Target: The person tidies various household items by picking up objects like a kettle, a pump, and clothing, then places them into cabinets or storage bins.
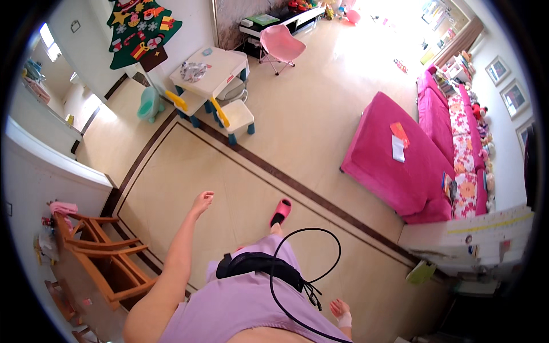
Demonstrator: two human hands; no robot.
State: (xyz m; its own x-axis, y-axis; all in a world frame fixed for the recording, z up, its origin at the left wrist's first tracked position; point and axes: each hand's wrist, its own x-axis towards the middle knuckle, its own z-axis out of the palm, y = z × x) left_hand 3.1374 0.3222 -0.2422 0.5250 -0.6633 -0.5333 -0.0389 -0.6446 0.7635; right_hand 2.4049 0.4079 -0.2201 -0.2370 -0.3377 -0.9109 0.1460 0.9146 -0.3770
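My left hand [202,203] swings out ahead of me over the tiled floor, its fingers loosely bent and nothing in them. Low by my right hip is my right hand [340,309], also free of any object, with slightly curled fingers and a pale band at the wrist. Neither hand touches anything. Around my waist sits a black belt pack [260,267] over lilac clothes. A black cable [339,251] loops out from it beside my right side. One foot in a pink slipper [281,212] is stepping forward; the other foot is mostly hidden.
Wooden chairs [108,260] stand at a table on the left. Ahead are a white children's table [210,70] with small chairs, a teal potty [150,104] and a pink chair [281,46]. A magenta sofa [394,166] fills the right, papers on it.
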